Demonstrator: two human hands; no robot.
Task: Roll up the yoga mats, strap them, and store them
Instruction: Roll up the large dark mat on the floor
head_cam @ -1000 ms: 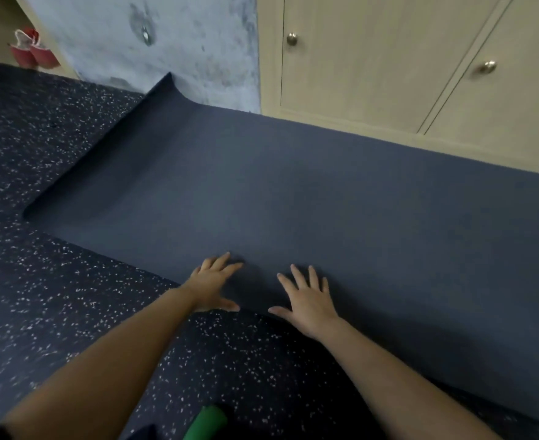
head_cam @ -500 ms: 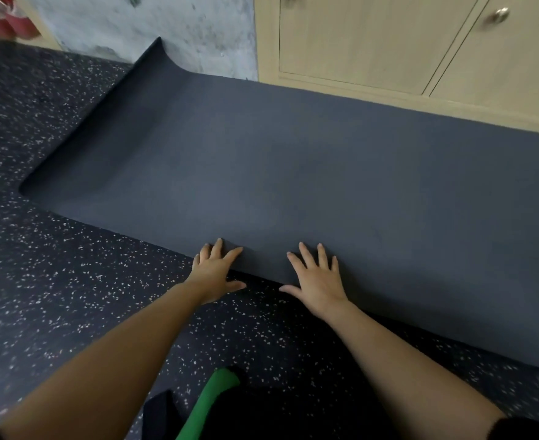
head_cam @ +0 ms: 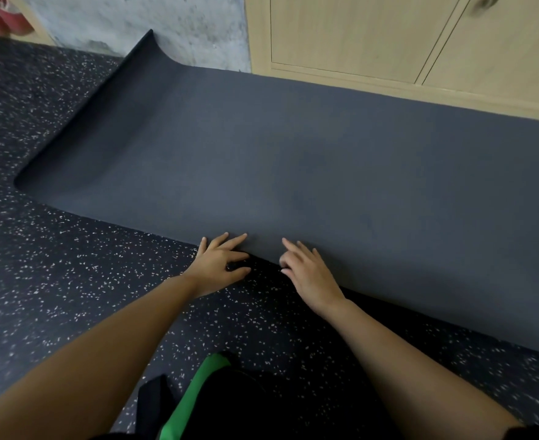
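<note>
The yoga mat (head_cam: 293,154) ran off frame rightward. Its near edge, flat before, had lifted; the left hand (head_cam: 220,262) pinched it, while the blurred right hand (head_cam: 309,273) lay beside, its grip unclear.

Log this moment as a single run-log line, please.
phase: pre-roll; yoga mat: unrolled on floor; left hand: fingers on near edge; right hand: fingers on near edge; edge: slightly lifted between hands; grip: unclear

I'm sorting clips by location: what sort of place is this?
Probably a gym or yoga studio: a dark mat lies on a speckled rubber floor, with wooden cabinets along the wall behind it.
</note>
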